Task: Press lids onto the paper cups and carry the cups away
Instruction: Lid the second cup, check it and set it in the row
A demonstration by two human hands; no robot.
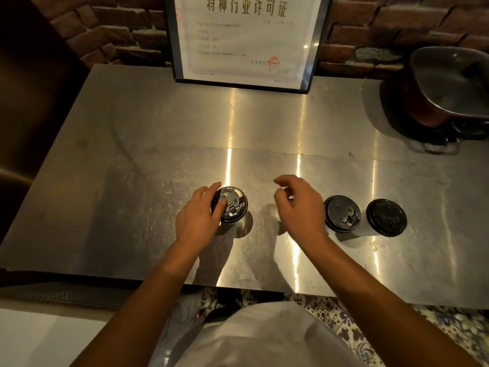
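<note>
On the steel counter, the left hand rests its fingers on the black lid of the left cup, pressing from nine o'clock; the right hand hovers empty, fingers loosely curled; at its three o'clock stand two lidded cups, the farther one just beside.

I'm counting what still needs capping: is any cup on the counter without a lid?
No: all three cups in view, one under the left hand and two right of the right hand, carry black lids.

Single head view, steep downward look, close over steel counter, facing brick wall.
</note>
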